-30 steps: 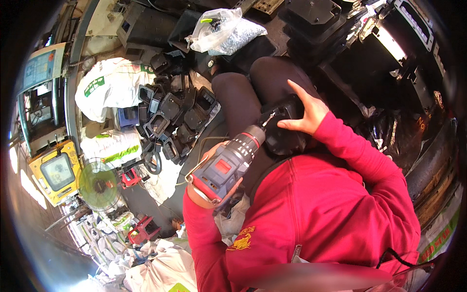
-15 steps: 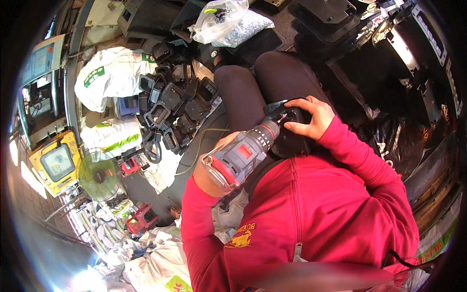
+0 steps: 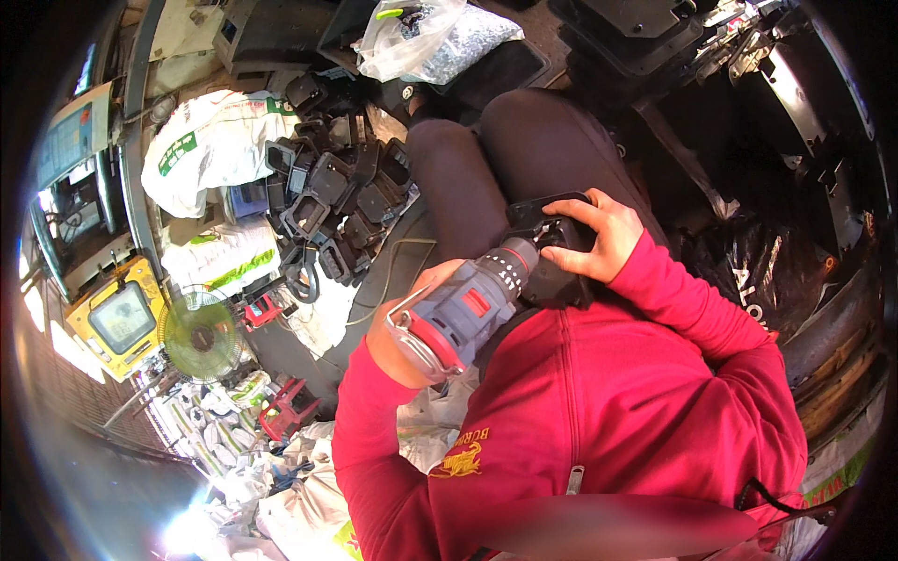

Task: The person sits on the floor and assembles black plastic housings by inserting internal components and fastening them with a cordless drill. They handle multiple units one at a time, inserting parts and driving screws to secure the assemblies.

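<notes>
My left hand is wrapped round the grip of a grey and red power drill, much of the hand lying behind the tool. The drill's chuck points up and right, against or just over a black plastic housing on my lap. My right hand grips the housing from its right side, with thumb and index finger reaching across its upper face. A small metallic bit or screw shows between chuck and housing; I cannot tell which.
A heap of black plastic housings lies on the left beside white sacks. Farther left stand a green fan and a yellow-framed screen. Beyond my knees sits a clear bag of small metal pieces. Black plastic sheeting lies at right.
The view has shifted slightly. The drill is still at the housing, its body turned a little, and my right hand keeps its hold with the fingers slightly moved.
</notes>
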Tool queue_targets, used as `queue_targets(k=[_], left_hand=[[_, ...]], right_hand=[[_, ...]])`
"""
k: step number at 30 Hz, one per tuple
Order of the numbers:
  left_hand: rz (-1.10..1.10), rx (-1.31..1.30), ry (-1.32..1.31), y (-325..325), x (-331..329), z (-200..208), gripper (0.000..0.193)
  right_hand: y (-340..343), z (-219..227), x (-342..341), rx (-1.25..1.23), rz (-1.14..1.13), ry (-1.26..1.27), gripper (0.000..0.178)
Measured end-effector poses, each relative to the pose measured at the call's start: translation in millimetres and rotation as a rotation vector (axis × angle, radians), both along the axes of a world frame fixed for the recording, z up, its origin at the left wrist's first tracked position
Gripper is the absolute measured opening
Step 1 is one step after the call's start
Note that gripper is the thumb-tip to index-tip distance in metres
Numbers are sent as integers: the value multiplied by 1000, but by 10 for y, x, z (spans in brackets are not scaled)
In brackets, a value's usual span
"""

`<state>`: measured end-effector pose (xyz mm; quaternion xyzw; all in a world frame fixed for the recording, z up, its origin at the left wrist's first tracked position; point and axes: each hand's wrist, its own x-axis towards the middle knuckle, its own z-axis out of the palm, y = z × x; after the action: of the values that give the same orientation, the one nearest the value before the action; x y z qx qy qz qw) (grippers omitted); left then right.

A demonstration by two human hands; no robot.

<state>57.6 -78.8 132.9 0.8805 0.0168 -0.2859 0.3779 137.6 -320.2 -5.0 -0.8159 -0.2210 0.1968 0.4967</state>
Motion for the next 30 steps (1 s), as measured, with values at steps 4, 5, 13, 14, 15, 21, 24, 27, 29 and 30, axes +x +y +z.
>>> queue_targets(k=[4,5,13,14,15,21,24,27,29,30], left_hand=[[-264,136,-296,-28,64,206,53],[-233,137,-269,-58,63,234,53],[154,-84,85,-231,27,126,44],[175,-100,106,-224,35,107,44],[196,-115,127,-217,35,90,43],[76,-29,184,-73,54,-43,47],[-395,230,-187,-5,89,-36,45],[-110,-36,-103,-29,40,32,49],[-325,153,-340,-28,-58,103,52],[106,-216,-4,-65,-189,139,49]], right_hand=[[-7,-5,3,11,3,17,52],[-11,-6,3,14,-2,21,52],[-39,-40,19,5,11,31,53],[-41,-47,16,15,7,32,53],[-44,-56,15,11,12,35,53],[-41,-70,30,-22,27,29,52],[-27,-57,43,-10,27,20,51],[-73,-84,63,18,68,6,48],[-106,-87,48,92,27,-40,48],[-160,-69,51,121,30,-2,46]])
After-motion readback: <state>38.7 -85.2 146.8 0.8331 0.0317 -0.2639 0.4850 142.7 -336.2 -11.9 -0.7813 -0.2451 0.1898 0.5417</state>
